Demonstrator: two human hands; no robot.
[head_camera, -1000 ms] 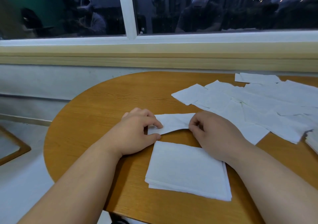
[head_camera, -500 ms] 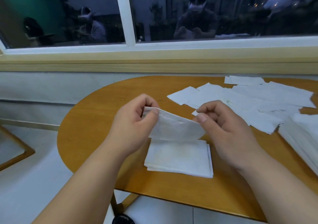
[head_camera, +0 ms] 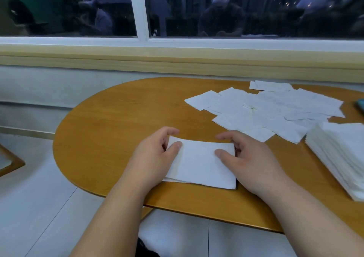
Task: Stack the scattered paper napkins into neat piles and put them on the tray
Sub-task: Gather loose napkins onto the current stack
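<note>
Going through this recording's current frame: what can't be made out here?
Tray: nowhere in the head view.
Tall stack: cut off by the right edge, head view.
Dark object: mostly cut off by the right edge; unidentifiable.
Small pile: left hand and right hand cover its sides; whether fingers pinch it is hidden.

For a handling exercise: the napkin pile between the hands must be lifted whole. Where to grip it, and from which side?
Pinch the napkin pile at its side edges, left hand from the left, right hand from the right. It lies flat and thin on the table, so opposite edge grips probably keep it together.
</note>
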